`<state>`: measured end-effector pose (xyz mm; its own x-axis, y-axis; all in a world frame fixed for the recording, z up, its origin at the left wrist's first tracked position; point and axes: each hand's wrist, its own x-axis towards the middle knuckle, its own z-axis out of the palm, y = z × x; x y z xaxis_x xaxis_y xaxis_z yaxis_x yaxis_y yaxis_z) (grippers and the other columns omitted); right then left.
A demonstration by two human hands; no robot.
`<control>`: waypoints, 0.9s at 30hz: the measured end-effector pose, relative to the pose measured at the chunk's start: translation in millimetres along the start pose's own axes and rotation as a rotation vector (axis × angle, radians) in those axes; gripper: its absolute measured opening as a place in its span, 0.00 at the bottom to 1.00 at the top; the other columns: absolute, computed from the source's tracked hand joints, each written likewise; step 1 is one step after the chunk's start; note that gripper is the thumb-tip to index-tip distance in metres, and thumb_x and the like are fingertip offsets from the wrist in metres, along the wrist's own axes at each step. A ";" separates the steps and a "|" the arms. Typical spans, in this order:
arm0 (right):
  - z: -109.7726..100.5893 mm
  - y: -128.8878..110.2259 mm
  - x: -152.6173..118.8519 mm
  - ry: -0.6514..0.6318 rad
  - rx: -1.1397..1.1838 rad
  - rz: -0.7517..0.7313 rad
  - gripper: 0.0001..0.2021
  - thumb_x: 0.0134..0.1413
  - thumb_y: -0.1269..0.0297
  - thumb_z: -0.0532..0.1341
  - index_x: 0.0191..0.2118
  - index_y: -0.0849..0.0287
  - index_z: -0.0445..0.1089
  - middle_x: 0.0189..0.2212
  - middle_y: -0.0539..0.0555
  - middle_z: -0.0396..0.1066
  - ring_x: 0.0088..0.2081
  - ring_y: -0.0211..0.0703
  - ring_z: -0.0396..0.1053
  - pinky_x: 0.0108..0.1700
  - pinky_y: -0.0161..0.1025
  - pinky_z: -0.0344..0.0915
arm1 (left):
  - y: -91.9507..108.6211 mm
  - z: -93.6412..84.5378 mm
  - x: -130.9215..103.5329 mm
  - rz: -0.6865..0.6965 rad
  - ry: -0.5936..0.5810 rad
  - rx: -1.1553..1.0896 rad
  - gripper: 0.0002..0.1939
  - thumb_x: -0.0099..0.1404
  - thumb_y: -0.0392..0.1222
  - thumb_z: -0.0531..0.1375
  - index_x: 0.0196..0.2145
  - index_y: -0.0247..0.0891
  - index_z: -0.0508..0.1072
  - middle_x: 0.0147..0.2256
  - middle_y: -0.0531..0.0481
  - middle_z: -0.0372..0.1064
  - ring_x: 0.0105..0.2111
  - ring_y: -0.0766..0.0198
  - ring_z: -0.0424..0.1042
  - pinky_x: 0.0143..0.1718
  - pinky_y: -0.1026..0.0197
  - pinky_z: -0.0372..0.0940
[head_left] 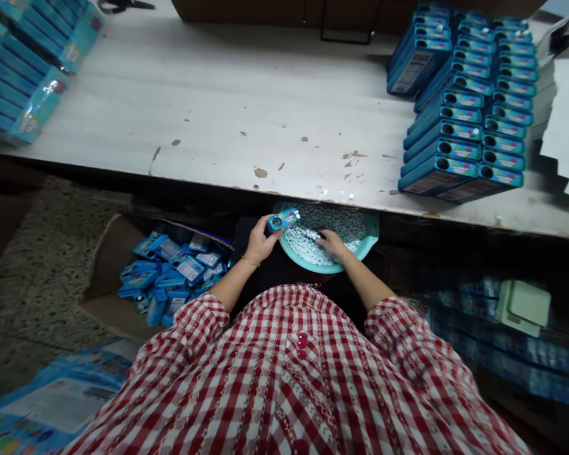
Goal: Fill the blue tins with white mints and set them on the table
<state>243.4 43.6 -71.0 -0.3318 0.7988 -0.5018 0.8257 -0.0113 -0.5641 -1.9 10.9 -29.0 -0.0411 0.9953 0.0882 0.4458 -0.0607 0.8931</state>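
Note:
My left hand is closed around a small blue box with a dark round hole in its printed end. It holds the box at the left rim of a turquoise basin. White pellets fill much of the basin, and a white piece shows at the box's right end. Inside the basin, my right hand has its fingers bent together among the pellets. Something dark with white pieces shows at its fingertips, too small to name.
A carton of loose blue boxes stands at lower left. Rows of blue boxes stand on the white table at right, wrapped packs at left. A pale green object is under the table at right.

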 end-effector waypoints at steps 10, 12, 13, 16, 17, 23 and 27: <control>-94.6 -9.5 -85.3 0.149 0.051 -0.192 0.17 0.52 0.63 0.57 0.49 0.59 0.68 0.37 0.53 0.73 0.37 0.44 0.69 0.41 0.38 0.63 | 3.7 24.0 7.4 0.084 -0.058 0.072 0.17 0.57 0.39 0.59 0.46 0.36 0.67 0.44 0.44 0.69 0.45 0.57 0.69 0.49 0.55 0.63; -110.4 -30.6 -95.3 0.126 -0.057 -0.183 0.17 0.54 0.62 0.56 0.50 0.58 0.68 0.40 0.54 0.74 0.40 0.45 0.69 0.43 0.39 0.63 | 7.6 33.0 8.1 0.137 -0.103 0.101 0.17 0.57 0.37 0.58 0.45 0.36 0.67 0.45 0.43 0.69 0.46 0.56 0.68 0.50 0.54 0.62; -116.5 -42.5 -98.6 0.109 -0.134 -0.167 0.17 0.54 0.62 0.56 0.50 0.57 0.68 0.43 0.55 0.73 0.42 0.46 0.69 0.44 0.39 0.63 | 9.7 37.1 8.2 0.160 -0.125 0.116 0.17 0.57 0.36 0.57 0.46 0.35 0.67 0.45 0.43 0.69 0.46 0.56 0.68 0.50 0.53 0.62; -126.3 -77.5 -103.1 0.050 -0.420 -0.078 0.18 0.56 0.62 0.55 0.51 0.55 0.68 0.46 0.56 0.72 0.46 0.50 0.69 0.46 0.43 0.63 | 14.9 46.4 7.6 0.188 -0.170 0.161 0.18 0.56 0.35 0.55 0.46 0.35 0.67 0.46 0.42 0.68 0.48 0.54 0.67 0.51 0.51 0.61; -126.9 -88.0 -103.5 0.032 -0.509 -0.049 0.17 0.56 0.62 0.54 0.51 0.54 0.68 0.46 0.57 0.73 0.45 0.51 0.70 0.45 0.44 0.63 | 16.1 48.5 7.2 0.188 -0.180 0.174 0.19 0.56 0.35 0.55 0.47 0.35 0.67 0.47 0.42 0.68 0.48 0.53 0.67 0.52 0.51 0.60; -124.7 -130.2 -108.4 0.003 -0.789 -0.054 0.16 0.60 0.65 0.48 0.48 0.60 0.69 0.40 0.63 0.73 0.39 0.53 0.72 0.39 0.43 0.64 | 17.0 53.3 5.7 0.171 -0.207 0.194 0.20 0.56 0.35 0.55 0.48 0.35 0.66 0.48 0.41 0.68 0.50 0.53 0.66 0.56 0.47 0.55; -134.4 -112.1 -116.2 0.035 -0.767 -0.049 0.17 0.61 0.62 0.48 0.51 0.57 0.66 0.43 0.60 0.72 0.40 0.50 0.72 0.38 0.41 0.64 | 14.7 47.8 5.9 0.175 -0.175 0.137 0.18 0.57 0.36 0.56 0.47 0.35 0.67 0.47 0.41 0.68 0.49 0.53 0.67 0.54 0.48 0.58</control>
<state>250.7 32.8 138.6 -0.3718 0.8062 -0.4602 0.9001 0.4344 0.0339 47.1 19.4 -36.4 0.1966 0.9692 0.1480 0.5500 -0.2340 0.8017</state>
